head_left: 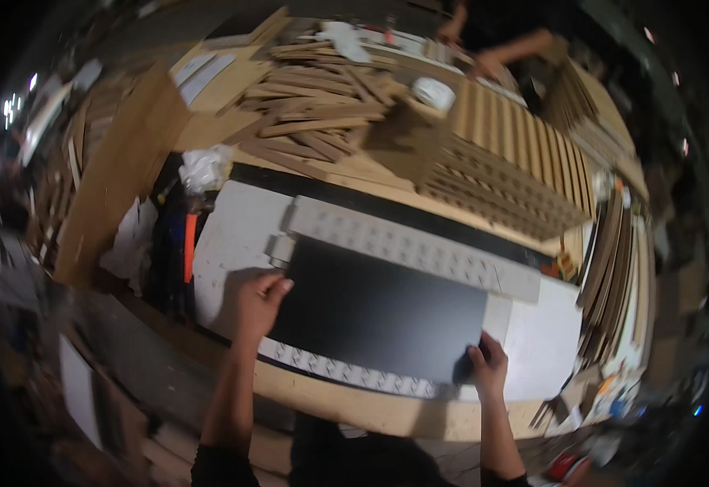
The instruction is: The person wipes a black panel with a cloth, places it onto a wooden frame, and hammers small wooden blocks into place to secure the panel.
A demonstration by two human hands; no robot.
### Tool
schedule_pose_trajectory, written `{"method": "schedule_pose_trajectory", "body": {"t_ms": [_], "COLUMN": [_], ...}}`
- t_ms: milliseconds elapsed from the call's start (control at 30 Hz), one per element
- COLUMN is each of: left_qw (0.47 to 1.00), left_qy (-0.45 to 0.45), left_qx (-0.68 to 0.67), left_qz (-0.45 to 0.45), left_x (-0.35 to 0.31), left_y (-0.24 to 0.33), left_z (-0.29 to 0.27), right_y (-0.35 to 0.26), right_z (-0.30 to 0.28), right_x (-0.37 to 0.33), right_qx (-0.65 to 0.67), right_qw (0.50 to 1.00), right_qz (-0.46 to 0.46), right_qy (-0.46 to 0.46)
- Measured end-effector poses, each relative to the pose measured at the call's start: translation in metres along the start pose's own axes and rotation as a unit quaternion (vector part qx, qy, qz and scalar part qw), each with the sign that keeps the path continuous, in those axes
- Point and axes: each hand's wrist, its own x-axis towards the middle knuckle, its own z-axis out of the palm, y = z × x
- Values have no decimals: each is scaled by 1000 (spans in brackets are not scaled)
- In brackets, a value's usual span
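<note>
A large black rectangular sheet (379, 312) lies flat on a white board (237, 235) in front of me. My left hand (259, 302) presses on the sheet's left edge, fingers curled on it. At the sheet's near right corner my right hand (487, 365) grips the edge. A long white strip with a grid of marks (415, 243) runs along the sheet's far side. A second patterned strip (346, 373) shows under its near edge.
Several loose wooden slats (314, 105) are piled at the back. A slatted wooden panel (517, 162) lies back right, with a roll of white tape (434, 92) by it. Another person's hands (484, 57) work at the far end. Stacked boards (614, 268) stand right. An orange tool (190, 247) lies left.
</note>
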Motion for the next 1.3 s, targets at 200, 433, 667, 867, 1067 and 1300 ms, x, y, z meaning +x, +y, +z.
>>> {"method": "schedule_pose_trajectory", "body": {"t_ms": [200, 433, 667, 867, 1067, 1300], "left_qw": [999, 995, 985, 990, 998, 997], "left_qy": [21, 19, -6, -48, -43, -32], "left_qx": [-6, -101, -162, -128, -47, -46], "left_qz": [47, -7, -61, -40, 13, 56], "left_x": [-12, -4, -4, -5, -17, -29], "left_y": [6, 7, 2, -1, -6, -13], "left_z": [-12, -17, -22, -27, -35, -21], "right_y": [-62, -42, -35, -32, -33, -44], "right_z": [11, -26, -46, -50, -53, -27], "right_x": [-3, 9, 20, 22, 22, 12], "right_qx": [19, -92, -152, -155, -171, -134], "right_qw": [981, 967, 954, 941, 935, 951], "right_qz": [190, 226, 212, 276, 291, 260], "right_qy": [-26, -75, -150, -121, -110, -98]}}
